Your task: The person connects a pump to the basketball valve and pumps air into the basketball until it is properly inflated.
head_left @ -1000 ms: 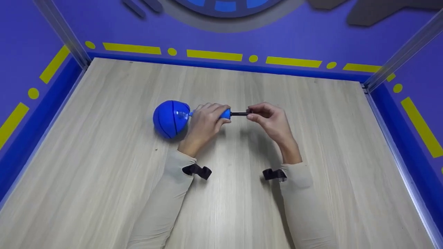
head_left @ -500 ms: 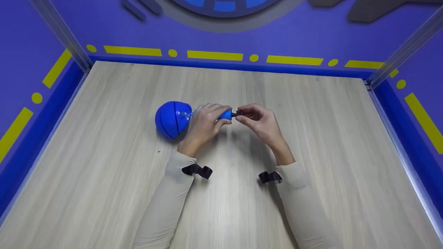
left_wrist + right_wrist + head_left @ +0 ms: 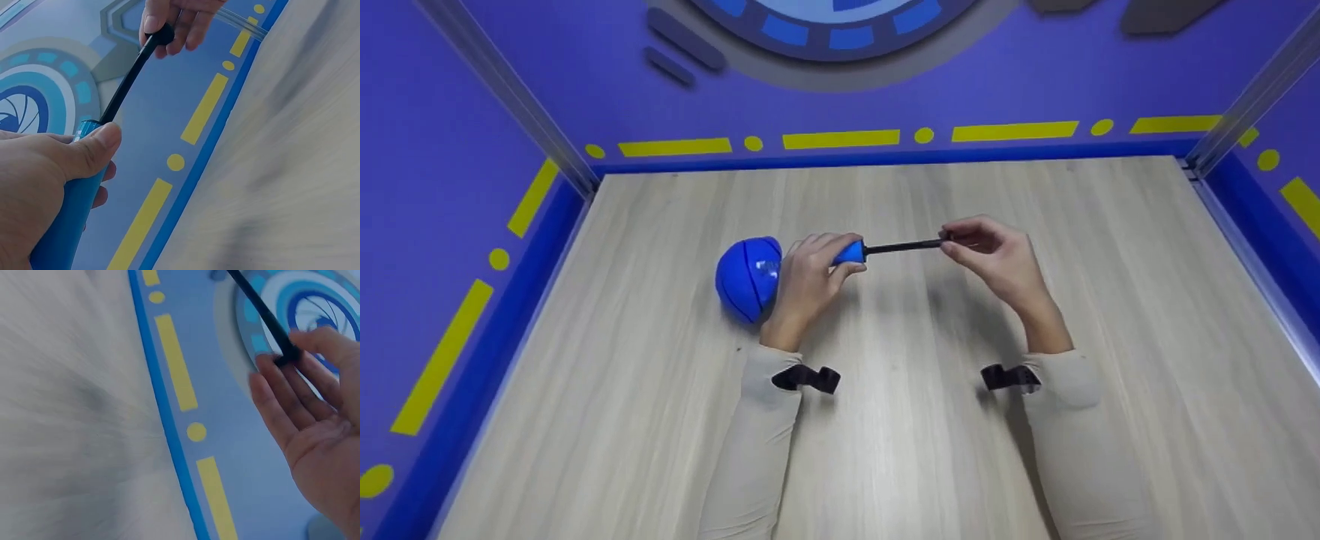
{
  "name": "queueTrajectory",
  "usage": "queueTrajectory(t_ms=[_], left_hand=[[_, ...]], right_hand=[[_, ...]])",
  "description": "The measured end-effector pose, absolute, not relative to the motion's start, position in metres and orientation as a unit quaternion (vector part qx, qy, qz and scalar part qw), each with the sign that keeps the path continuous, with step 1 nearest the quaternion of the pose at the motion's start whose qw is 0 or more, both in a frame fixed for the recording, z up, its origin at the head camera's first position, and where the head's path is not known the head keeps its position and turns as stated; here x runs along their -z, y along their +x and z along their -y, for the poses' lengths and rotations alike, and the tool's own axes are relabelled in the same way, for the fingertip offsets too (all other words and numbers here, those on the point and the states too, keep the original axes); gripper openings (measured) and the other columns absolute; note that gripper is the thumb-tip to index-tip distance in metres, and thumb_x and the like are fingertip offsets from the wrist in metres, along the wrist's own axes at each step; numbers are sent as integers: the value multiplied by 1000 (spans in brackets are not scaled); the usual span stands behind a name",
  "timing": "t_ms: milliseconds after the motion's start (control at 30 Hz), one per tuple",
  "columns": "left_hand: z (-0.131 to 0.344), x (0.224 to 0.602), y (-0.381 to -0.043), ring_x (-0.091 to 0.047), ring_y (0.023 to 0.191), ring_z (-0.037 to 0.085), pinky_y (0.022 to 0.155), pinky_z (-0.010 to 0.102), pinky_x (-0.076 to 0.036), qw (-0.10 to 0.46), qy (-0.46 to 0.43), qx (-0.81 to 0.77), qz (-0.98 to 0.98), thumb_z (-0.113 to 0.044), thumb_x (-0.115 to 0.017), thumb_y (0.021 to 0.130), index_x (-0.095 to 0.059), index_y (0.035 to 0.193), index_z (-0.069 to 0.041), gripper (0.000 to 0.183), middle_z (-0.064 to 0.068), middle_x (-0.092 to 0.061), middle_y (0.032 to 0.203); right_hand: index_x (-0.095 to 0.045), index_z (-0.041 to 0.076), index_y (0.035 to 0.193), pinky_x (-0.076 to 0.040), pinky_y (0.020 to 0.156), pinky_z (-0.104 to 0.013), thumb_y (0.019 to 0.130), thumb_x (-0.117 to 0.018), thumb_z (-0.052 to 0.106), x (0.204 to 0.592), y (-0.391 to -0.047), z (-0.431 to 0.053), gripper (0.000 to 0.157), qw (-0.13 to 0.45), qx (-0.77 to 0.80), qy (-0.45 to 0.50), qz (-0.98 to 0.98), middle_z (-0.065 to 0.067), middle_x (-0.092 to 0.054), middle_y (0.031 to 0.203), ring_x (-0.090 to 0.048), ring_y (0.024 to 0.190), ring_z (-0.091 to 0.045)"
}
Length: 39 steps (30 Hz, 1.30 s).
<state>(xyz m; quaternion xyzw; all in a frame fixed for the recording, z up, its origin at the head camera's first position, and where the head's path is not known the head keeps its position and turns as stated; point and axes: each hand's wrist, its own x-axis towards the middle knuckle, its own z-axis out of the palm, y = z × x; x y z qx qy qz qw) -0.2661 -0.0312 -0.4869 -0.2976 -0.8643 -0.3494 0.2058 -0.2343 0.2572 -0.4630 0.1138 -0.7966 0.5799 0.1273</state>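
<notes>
A blue hand pump (image 3: 66, 216) lies across the middle of the head view, its barrel gripped by my left hand (image 3: 811, 285). My left thumb lies along the barrel near the top collar. Out of the collar runs a long black pump rod (image 3: 904, 246), drawn well out. At its end, thumb and fingers of my right hand (image 3: 1003, 259) pinch the small black handle (image 3: 163, 34). A blue ball with black lines (image 3: 746, 279), misshapen at its top, sits on the table just left of my left hand. The pump's tip, toward the ball, is hidden behind that hand.
The wooden table (image 3: 877, 450) spreads around both arms. Behind it stands a purple wall (image 3: 840, 105) with yellow dashes, and side panels rise at left and right. Black camera mounts (image 3: 808, 378) sit on both wrists.
My right hand pushed the pump rod in toward the barrel, then drew it far out to the right. My left hand keeps its grip. The head view has shifted.
</notes>
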Motion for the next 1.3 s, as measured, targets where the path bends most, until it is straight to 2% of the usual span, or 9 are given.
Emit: queueTrajectory(t_ms=[233,567,933,1133,1300], left_hand=[[26,487,-263,-70,116,26,102,43,-53,204,-293,343,869,-29,-79,96,-76,129,-7,39,6,-76,124],[13,496,-256,-71,111,26,92,43,-55,231,-302,339,860,-30,-81,94,-78,125,-5,39,6,-78,120],[11,490,-256,-70,111,27,96,43,-55,197,-329,342,858,-31,-78,97,-76,128,-6,40,8,-77,121],[14,489,-261,-70,110,27,96,44,-54,195,-336,358,849,-31,-78,96,-76,128,-7,40,8,-77,119],[17,491,-261,-71,110,27,96,43,-55,193,-326,365,851,-30,-79,96,-76,129,-7,40,8,-77,120]], right_hand=[[-75,-4,122,-55,86,-21,96,-80,5,465,-235,-258,27,124,-577,119,798,-16,-75,115,-70,99,-13],[-76,-4,118,-57,85,-24,94,-82,6,474,-234,-233,27,108,-585,123,794,-15,-76,110,-72,95,-17],[-75,-7,115,-60,84,-26,93,-82,4,482,-234,-204,25,109,-595,146,783,-17,-76,107,-74,94,-24],[-75,-7,118,-60,87,-29,93,-82,2,476,-235,-210,27,105,-598,161,778,-16,-76,110,-74,98,-26],[-75,-4,120,-59,88,-28,95,-82,5,469,-234,-229,27,107,-578,156,794,-14,-76,114,-73,99,-21]])
